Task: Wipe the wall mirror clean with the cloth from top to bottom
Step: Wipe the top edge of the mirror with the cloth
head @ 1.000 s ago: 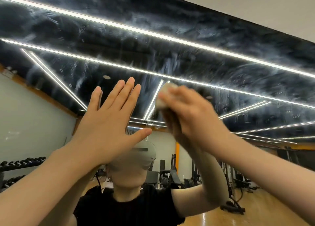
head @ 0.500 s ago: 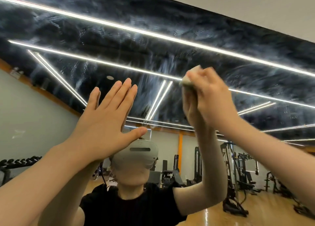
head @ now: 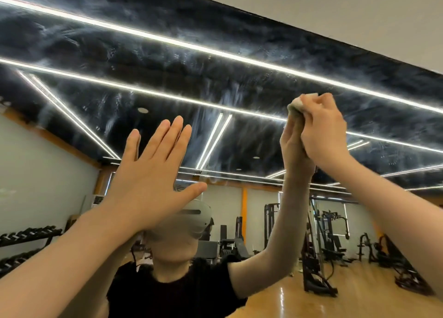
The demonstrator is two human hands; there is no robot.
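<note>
Head view: the wall mirror [head: 167,82] fills most of the picture, and its upper part is covered with pale, cloudy smears and streaks over the dark reflected ceiling. Bright strip lights [head: 215,54] cross that reflection in long lines. Above the mirror's slanting top edge, a plain beige wall [head: 335,13] shows at the upper right.

The left hand [head: 148,176] is raised with the palm flat toward the glass, fingers straight and close together, thumb spread out to the side; it holds nothing. It appears to rest against the mirror, though contact itself cannot be made out.

The right hand [head: 322,130] is higher and to the right, with its fingers curled round a small pale cloth [head: 296,106]. The cloth is bunched, and only a wad of it shows at the fingertips, pressed to the glass where the hand meets its own reflection. It sits in the smeared upper zone, just beside one of the reflected light lines.

Lower in the mirror appears the reflection of the person in a black T-shirt [head: 172,291] wearing a grey headset [head: 194,217], both arms lifted. Behind that reflection lies a gym: a dumbbell rack [head: 26,236] at the left, weight machines [head: 318,245] at the right, and a glossy wooden floor [head: 359,291]. An orange pillar [head: 244,202] stands against the pale back wall.
</note>
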